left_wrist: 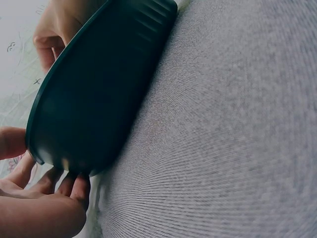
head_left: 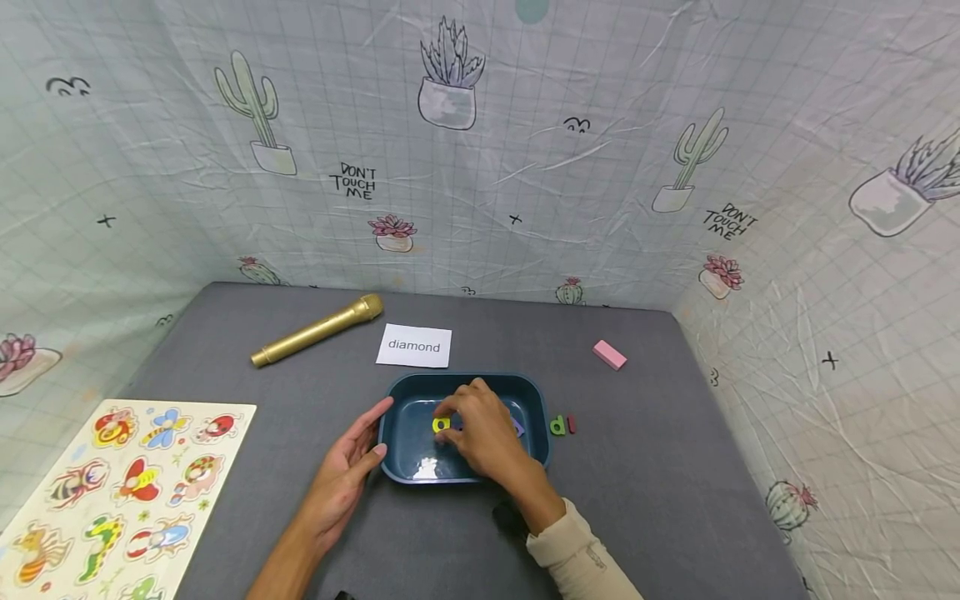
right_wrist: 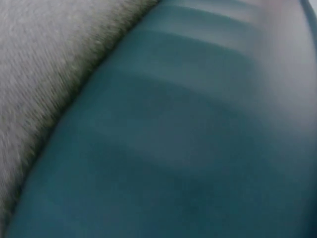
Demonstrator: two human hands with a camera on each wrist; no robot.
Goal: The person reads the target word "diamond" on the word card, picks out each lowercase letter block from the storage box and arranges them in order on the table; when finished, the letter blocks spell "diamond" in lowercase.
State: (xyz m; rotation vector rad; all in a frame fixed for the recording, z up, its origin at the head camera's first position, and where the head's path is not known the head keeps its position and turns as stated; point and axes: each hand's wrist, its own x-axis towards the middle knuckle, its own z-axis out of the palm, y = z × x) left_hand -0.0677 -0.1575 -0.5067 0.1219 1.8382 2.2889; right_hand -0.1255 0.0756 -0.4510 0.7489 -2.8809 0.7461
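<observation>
A dark teal tray (head_left: 405, 475) lies on the grey table in the head view. My left hand (head_left: 347, 475) touches its left end, thumb and fingers spread along the rim; the left wrist view shows those fingers (left_wrist: 49, 181) against the outer wall. Over the tray, my right hand (head_left: 483, 427) pinches a yellow letter (head_left: 440, 425) between thumb and forefinger. A purple letter (head_left: 517, 427) shows partly behind that hand, which hides much of the tray's floor. The right wrist view has only the blurred tray wall (right_wrist: 163, 124).
Right of the tray lie a green letter (head_left: 557, 426) and a red letter (head_left: 572, 425). Behind it is a card (head_left: 413, 346) reading "diamond", with a gold microphone (head_left: 318, 332) to its left. A pink block (head_left: 610, 355) sits back right; an insect-picture board (head_left: 127, 500) lies front left.
</observation>
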